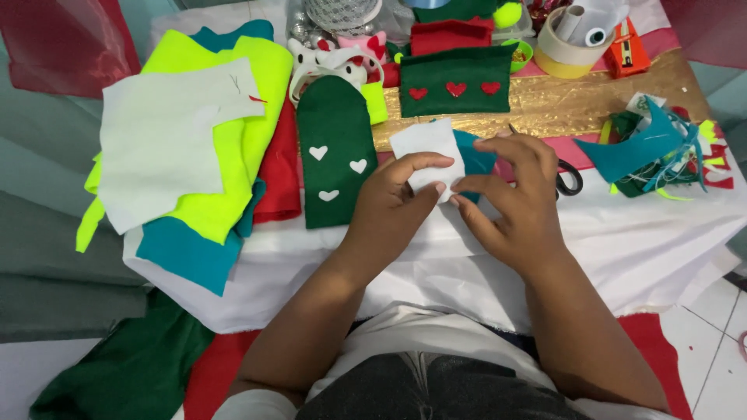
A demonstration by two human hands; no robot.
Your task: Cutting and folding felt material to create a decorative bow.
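- While I look down at the low table (638, 249) with its white cloth, my left hand (389, 204) and my right hand (513, 198) meet over a small white felt piece (424, 152).
- My left hand is closed on this white piece: the thumb lies on top and the fingers are curled under its lower edge.
- My right hand pinches the same piece at its right lower corner with thumb and forefinger; the other fingers are bent above it.
- Behind the white piece there is a teal felt piece (475, 155), partly hidden by my right fingers. I cannot tell if I also hold it.
- Just left of my left hand lies a dark green felt sleeve (334, 155) with three white hearts.
- Farther back lies a green felt pouch (455, 82) with three red hearts, on a gold cloth (591, 109).
- Black scissors (568, 180) lie just beside my right hand, partly covered by it.
- At the left is a stack of felt sheets (202, 140), white, neon yellow, teal and red.
- At the right is a heap of felt scraps (654, 152).
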